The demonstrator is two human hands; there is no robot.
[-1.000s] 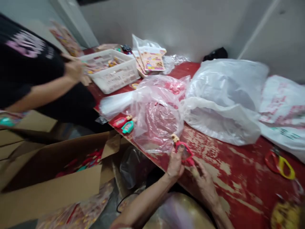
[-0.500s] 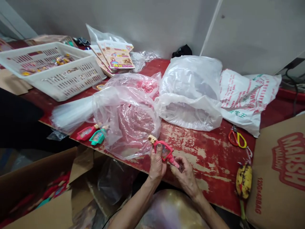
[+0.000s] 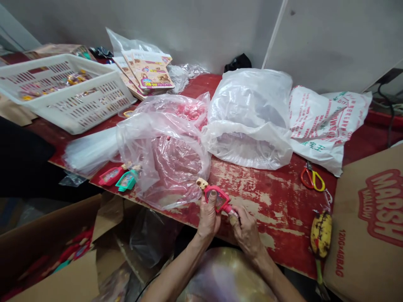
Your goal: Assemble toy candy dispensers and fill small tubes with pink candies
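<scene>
Pink toy (image 3: 223, 201), one: in left hand (image 3: 208, 217), curled around its frame, thumb on its face; right hand (image 3: 248, 230), fingers closed on its narrow end. Carton (image 3: 362, 262), right of right hand: "MARSH MALLOW", "120G×48BAG". White sack (image 3: 315, 117), beyond: red and green print.

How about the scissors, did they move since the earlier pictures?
No. Against the red table, the scissors lie in the same place, near the printed white sack; only the view shifted.

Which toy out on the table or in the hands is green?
The green toy, lying right of the red toy; the held toy, in the left hand, is red too.
</scene>
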